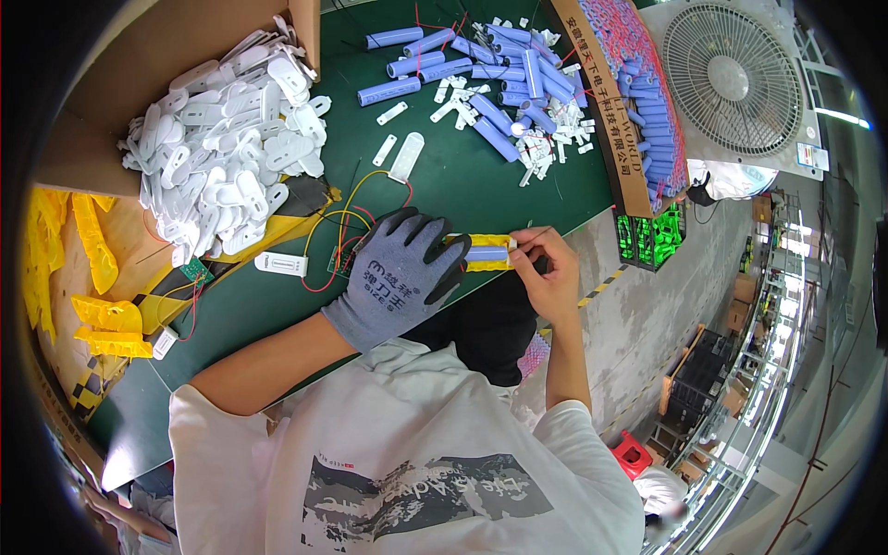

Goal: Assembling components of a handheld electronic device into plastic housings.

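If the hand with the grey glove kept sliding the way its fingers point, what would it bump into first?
The left hand points toward the yellow holder with a blue battery cell in it, and its fingertips already touch that. Just past it is the bare right hand, pinching the holder's other end. Depth is hard to judge here.

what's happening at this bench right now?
A person at a green work mat holds a yellow plastic housing between both hands. The gloved left hand steadies it, and the bare right hand presses a blue cylindrical battery cell into it. Red and yellow wires trail from under the glove. Loose blue cells lie farther back on the mat, and white plastic shells are heaped to the left.
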### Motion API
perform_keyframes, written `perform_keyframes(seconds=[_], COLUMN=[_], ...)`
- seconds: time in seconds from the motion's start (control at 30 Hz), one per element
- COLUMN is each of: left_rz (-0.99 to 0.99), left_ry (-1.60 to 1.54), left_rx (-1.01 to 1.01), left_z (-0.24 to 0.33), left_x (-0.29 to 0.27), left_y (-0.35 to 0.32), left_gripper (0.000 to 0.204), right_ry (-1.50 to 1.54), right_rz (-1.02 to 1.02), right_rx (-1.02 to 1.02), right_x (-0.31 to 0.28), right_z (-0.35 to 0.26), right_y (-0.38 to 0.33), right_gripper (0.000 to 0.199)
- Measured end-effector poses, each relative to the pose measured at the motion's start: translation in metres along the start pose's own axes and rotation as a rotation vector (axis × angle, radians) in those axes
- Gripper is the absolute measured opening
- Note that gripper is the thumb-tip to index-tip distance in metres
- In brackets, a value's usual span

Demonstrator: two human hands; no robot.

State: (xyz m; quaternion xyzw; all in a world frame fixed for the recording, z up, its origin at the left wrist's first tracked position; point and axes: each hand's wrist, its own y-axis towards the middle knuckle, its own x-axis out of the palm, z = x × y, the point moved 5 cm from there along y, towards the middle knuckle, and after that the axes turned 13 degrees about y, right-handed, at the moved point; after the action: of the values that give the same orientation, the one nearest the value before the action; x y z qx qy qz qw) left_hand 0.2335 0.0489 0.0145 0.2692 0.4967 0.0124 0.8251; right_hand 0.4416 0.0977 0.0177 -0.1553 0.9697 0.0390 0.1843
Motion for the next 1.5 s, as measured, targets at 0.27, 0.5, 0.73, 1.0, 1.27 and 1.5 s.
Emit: perform_keyframes(seconds=[0.27, 0.5, 0.73, 1.0, 1.27, 1.5], left_rz=[-0.009, -0.026, -0.107, 0.045, 0.186, -0.166], left_ry=[-0.012, -0.025, -0.013, 0.066, -0.140, -0.152], left_rx=[-0.005, 0.043, 0.107, 0.169, 0.022, 0.099], left_z=[-0.001, -0.003, 0.004, 0.005, 0.004, 0.002], left_x=[-0.002, -0.001, 0.003, -0.013, -0.017, 0.001], left_y=[0.001, 0.005, -0.004, 0.005, -0.002, 0.001], left_gripper=[0.038, 0.042, 0.051, 0.058, 0.058, 0.046], right_ry=[-0.038, -0.014, -0.056, -0.413, -0.490, -0.282], right_rz=[0.095, 0.049, -0.341, -0.164, 0.120, 0.386], right_rx=[-0.075, 0.070, 0.027, -0.247, -0.329, -0.379], right_x=[0.004, 0.006, 0.004, 0.001, -0.039, 0.003], right_z=[-0.002, -0.014, -0.016, -0.032, -0.116, -0.118], right_y=[-0.009, 0.003, -0.001, -0.008, 0.077, 0.276], right_gripper=[0.017, 0.032, 0.049, 0.047, 0.047, 0.043])
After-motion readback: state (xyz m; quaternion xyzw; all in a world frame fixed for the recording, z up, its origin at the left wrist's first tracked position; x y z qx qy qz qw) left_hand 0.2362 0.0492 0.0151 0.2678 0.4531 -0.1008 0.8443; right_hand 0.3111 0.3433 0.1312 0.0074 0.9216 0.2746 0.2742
